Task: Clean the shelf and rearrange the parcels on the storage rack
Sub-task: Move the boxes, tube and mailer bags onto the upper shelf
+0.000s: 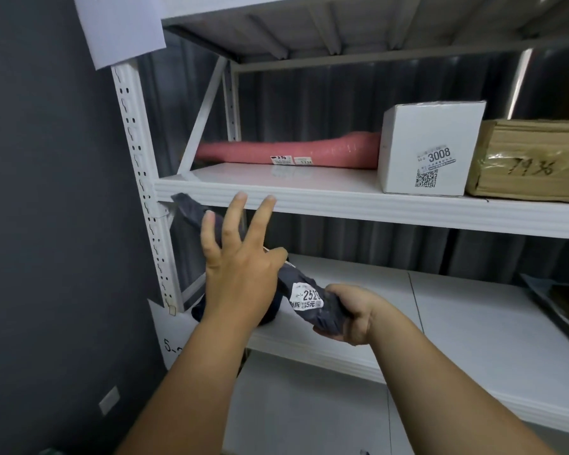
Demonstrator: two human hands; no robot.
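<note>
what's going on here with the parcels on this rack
A person stands at a white storage rack holding a dark grey bagged parcel. The right hand grips its lower end, while the left hand is spread open against it. On the shelf above lie a long pink parcel, a white box marked 3008, and a brown box.

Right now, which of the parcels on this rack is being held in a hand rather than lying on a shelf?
The dark grey bag parcel, gripped at its end by the right hand. The pink roll, white box and brown parcel all rest on the upper shelf.
</note>
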